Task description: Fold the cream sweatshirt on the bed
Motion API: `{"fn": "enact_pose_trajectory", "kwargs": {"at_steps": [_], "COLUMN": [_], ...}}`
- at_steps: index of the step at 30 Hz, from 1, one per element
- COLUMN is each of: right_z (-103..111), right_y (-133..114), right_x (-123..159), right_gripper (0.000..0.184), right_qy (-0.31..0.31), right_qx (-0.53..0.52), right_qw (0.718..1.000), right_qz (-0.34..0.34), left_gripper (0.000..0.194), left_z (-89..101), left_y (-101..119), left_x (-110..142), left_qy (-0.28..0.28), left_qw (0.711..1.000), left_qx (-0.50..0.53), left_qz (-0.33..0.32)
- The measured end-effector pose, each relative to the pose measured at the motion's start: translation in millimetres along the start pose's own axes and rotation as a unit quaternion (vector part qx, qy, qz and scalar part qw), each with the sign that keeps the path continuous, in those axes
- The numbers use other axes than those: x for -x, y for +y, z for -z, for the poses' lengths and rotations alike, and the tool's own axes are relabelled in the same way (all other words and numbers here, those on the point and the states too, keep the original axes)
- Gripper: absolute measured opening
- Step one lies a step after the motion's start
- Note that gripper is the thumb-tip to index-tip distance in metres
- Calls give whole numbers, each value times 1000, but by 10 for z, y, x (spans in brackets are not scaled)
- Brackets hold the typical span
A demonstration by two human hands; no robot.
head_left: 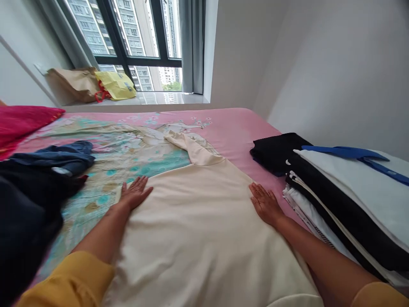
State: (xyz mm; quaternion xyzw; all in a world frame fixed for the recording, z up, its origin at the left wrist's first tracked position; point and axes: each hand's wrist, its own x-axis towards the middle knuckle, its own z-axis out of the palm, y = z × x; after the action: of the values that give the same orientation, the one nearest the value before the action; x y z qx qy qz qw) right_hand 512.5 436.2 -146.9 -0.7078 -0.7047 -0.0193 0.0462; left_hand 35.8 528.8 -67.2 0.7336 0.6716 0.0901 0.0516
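Note:
A cream hooded garment (pixel 198 221) lies spread over the bed, its hood end (pixel 204 151) pointing toward the window. Flat on its left edge rests my left hand (pixel 134 194), fingers stretched out. On the opposite edge my right hand (pixel 264 202) presses down with the fingers extended. Neither hand grips anything. Soft wrinkles run across the lower part of the cloth, and its near end passes out of the picture at the bottom.
Folded clothes (pixel 345 204) are stacked at the right, with a blue plastic tool (pixel 345 152) on top and a folded black garment (pixel 277 149) beside them. Dark clothes (pixel 28 200) and jeans (pixel 64 155) lie left. Bags (pixel 76 83) stand on the windowsill.

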Motion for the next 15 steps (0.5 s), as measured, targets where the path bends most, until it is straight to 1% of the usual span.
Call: {"fn": "enact_pose_trajectory", "kwargs": {"at_steps": [2, 3, 4, 6, 7, 8, 9, 10, 11, 13, 14, 15], "right_z": [-38, -64, -92, -142, -158, -167, -169, -166, -161, -157, -163, -174], "right_y": [-18, -22, -18, 5, 19, 32, 42, 47, 49, 48, 48, 52], "right_x": [16, 27, 38, 53, 57, 59, 59, 59, 59, 60, 62, 63], "right_gripper": [51, 51, 51, 51, 52, 52, 53, 54, 54, 55, 56, 56], "right_qy": [13, 19, 26, 35, 37, 38, 37, 34, 30, 23, 22, 23], "right_qx": [-5, -7, -9, -11, -11, -11, -11, -13, -15, -20, -22, -24], "right_qw": [1000, 1000, 1000, 999, 999, 999, 999, 999, 999, 999, 999, 999], "right_qz": [-4, -6, -7, -8, -7, -6, -7, -7, -9, -11, -10, -9], "left_gripper": [60, 60, 59, 57, 60, 65, 67, 68, 69, 67, 65, 63], "left_z": [55, 39, -7, -157, -237, -304, -347, -364, -354, -274, -221, -170], "left_y": [255, 416, 592, 929, 1052, 1119, 1119, 1048, 910, 502, 279, 73], "left_x": [149, 257, 387, 697, 861, 1022, 1170, 1303, 1419, 1616, 1710, 1810], "left_qy": [-18, -29, -44, -64, -77, -89, -98, -106, -112, -119, -123, -124], "left_qw": [1000, 999, 998, 994, 989, 976, 968, 969, 974, 989, 991, 991], "left_qx": [-11, -16, -19, -17, -9, 17, 30, 33, 29, -2, -16, -23], "left_qz": [-11, -22, -40, -85, -127, -198, -227, -222, -194, -86, -52, -34]}}
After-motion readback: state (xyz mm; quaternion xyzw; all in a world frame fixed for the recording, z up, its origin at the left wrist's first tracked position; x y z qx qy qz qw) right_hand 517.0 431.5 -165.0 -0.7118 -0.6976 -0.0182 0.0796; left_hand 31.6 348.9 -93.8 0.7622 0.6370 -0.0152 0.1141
